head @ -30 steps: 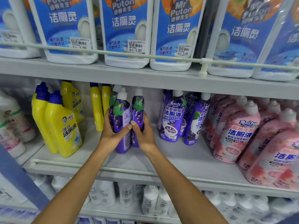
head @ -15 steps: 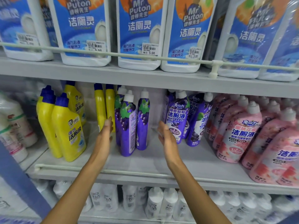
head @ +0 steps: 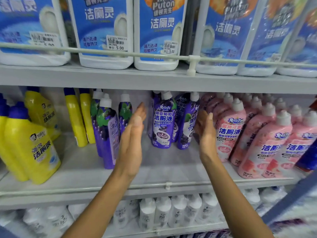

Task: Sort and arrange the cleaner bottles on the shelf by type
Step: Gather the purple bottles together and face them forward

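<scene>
On the middle shelf point(head: 159, 170) stand purple grape cleaner bottles in two clusters: a left group point(head: 107, 133) turned side-on and a right group point(head: 163, 122) facing front. My left hand point(head: 132, 143) is flat and open, fingers together, just left of the right purple group. My right hand point(head: 205, 133) is open on that group's right side, between it and the pink bottles point(head: 229, 133). Neither hand holds anything. Yellow bottles with blue caps point(head: 32, 145) stand at the far left, and two slim yellow ones point(head: 79, 115) are further back.
The shelf above holds large white jugs with blue labels point(head: 104, 31) behind a rail point(head: 193, 58). White bottles point(head: 163, 213) fill the shelf below. A low rail point(head: 168, 185) runs along the middle shelf's front edge. A blue object point(head: 307, 157) shows at the right edge.
Both hands let go of the left purple bottles, opened and moved right; they now flank the right purple group. The camera has shifted closer and to the right.
</scene>
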`<state>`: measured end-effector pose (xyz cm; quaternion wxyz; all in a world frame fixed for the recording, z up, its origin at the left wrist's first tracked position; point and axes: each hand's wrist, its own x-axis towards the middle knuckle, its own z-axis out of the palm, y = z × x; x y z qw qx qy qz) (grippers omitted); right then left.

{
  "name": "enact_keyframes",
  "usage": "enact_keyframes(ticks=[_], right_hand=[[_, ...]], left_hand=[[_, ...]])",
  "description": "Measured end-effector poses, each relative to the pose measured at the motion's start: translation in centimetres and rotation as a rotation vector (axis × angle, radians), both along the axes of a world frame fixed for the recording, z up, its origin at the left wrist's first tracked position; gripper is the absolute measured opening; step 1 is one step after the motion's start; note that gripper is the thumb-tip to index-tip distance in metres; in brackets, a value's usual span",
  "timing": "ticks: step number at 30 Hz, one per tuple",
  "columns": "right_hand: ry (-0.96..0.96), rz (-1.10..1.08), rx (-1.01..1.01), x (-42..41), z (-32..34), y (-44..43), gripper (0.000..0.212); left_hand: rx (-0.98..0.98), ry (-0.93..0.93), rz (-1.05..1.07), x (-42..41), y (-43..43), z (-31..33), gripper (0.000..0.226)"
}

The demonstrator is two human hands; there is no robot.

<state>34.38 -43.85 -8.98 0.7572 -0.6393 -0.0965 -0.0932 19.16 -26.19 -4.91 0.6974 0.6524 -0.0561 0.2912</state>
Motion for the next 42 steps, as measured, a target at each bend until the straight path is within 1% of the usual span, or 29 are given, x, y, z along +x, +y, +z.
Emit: enact_keyframes(ticks=[1, 2, 3, 4, 7, 8, 9, 10, 11, 13, 15, 18, 20, 22, 24, 27, 29, 31, 33, 38, 40, 42], right_hand=[[0.004, -0.014, -0.020, 1.2, 0.0, -0.1, 0.082], [0.008, -0.037, -0.038, 2.1, 0.1, -0.1, 0.085], [-0.005, -0.068, -0.070, 2.3, 0.5, 0.0, 0.080], [-0.043, -0.088, -0.118, 2.5, 0.8, 0.1, 0.071], [-0.161, -0.100, -0.195, 2.6, 1.3, 0.5, 0.043], [-0.186, -0.108, -0.200, 2.9, 1.1, 0.6, 0.038], [-0.192, -0.121, -0.210, 3.3, 0.9, 0.8, 0.038], [-0.186, -0.130, -0.224, 3.8, 0.5, 1.0, 0.043], [-0.176, -0.140, -0.243, 4.2, 0.2, 1.1, 0.051], [-0.184, -0.180, -0.292, 4.7, -0.5, 1.2, 0.065], [-0.207, -0.216, -0.321, 4.9, -1.0, 1.0, 0.068], [-0.259, -0.212, -0.335, 4.8, -1.0, 0.7, 0.061], [-0.260, -0.165, -0.341, 4.3, -1.2, 0.5, 0.060], [-0.231, -0.103, -0.302, 3.2, -1.6, 0.6, 0.059], [-0.218, -0.055, -0.260, 1.8, -1.9, 0.9, 0.054], [-0.220, 0.037, -0.146, -0.7, -2.5, 1.7, 0.046], [-0.198, 0.087, -0.077, -2.2, -2.6, 2.4, 0.047], [-0.183, 0.120, -0.049, -3.3, -2.6, 3.3, 0.051], [-0.175, 0.148, -0.036, -4.1, -2.7, 4.5, 0.052], [-0.157, 0.216, 0.009, -5.3, -2.5, 8.2, 0.046], [-0.147, 0.252, 0.024, -5.6, -2.5, 10.0, 0.044], [-0.141, 0.278, 0.019, -5.8, -2.5, 11.6, 0.044]], left_hand=[[0.000, 0.033, 0.003, 1.7, -0.3, -0.1, 0.062], [0.014, 0.067, 0.032, 3.6, -0.4, -0.2, 0.063], [0.049, 0.101, 0.062, 5.3, -0.6, -0.2, 0.063], [0.086, 0.135, 0.095, 6.7, -0.9, -0.1, 0.059], [0.112, 0.217, 0.108, 11.2, -1.4, -1.6, 0.034], [0.132, 0.233, 0.146, 12.2, -1.5, -2.3, 0.036], [0.151, 0.238, 0.199, 13.3, -1.4, -3.5, 0.049], [0.178, 0.234, 0.254, 14.0, -1.3, -4.7, 0.064], [0.200, 0.209, 0.282, 14.7, -1.3, -5.6, 0.074], [0.232, 0.180, 0.327, 15.4, -1.5, -6.8, 0.083], [0.254, 0.183, 0.379, 15.3, -1.7, -6.5, 0.081], [0.311, 0.283, 0.453, 14.9, -1.5, -6.0, 0.056], [0.300, 0.316, 0.419, 14.4, -1.5, -6.1, 0.049], [0.278, 0.304, 0.386, 13.6, -1.8, -6.2, 0.049], [0.272, 0.287, 0.397, 12.5, -2.3, -6.2, 0.050], [0.351, 0.251, 0.444, 10.4, -2.6, -6.5, 0.047], [0.416, 0.228, 0.465, 8.9, -2.0, -6.8, 0.045], [0.463, 0.222, 0.500, 7.5, -1.0, -7.1, 0.044], [0.525, 0.224, 0.571, 6.2, 0.1, -7.1, 0.050], [0.645, 0.244, 0.868, 3.0, 2.4, -5.9, 0.070], [0.699, 0.255, 0.914, 2.1, 3.0, -5.5, 0.080], [0.734, 0.277, 0.910, 1.5, 3.6, -5.4, 0.084]])
